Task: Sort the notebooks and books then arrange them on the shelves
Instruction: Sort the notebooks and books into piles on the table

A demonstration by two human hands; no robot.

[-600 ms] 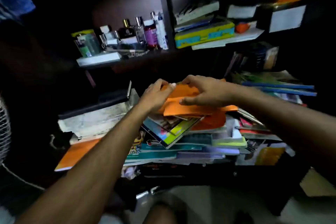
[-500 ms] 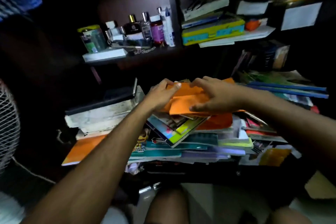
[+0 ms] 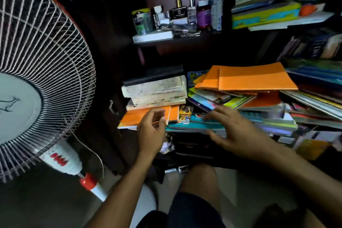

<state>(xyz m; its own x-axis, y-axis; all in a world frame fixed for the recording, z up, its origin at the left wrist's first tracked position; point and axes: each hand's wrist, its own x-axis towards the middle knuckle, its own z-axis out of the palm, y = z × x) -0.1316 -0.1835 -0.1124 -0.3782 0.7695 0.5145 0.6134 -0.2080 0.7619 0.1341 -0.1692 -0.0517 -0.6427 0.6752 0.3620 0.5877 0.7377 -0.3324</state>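
Home room, dark shelves (image 3: 177,40) with perfume bottles (image 3: 178,10), piled books (image 3: 240,102), pedestal fan (image 3: 37,72)

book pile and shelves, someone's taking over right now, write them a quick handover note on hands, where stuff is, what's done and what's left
Left hand: empty, fingers loosely curled, in front of the low orange notebook.
Right hand: empty, fingers spread, over the teal books at the pile's front edge.
Orange notebooks lie stacked on top of the mixed pile. Old worn books sit stacked to their left.
Done: the orange notebooks are gathered on top; nothing is in hand.
Left: most of the pile is unsorted, and none of it is on the shelves. The shelf above holds bottles.
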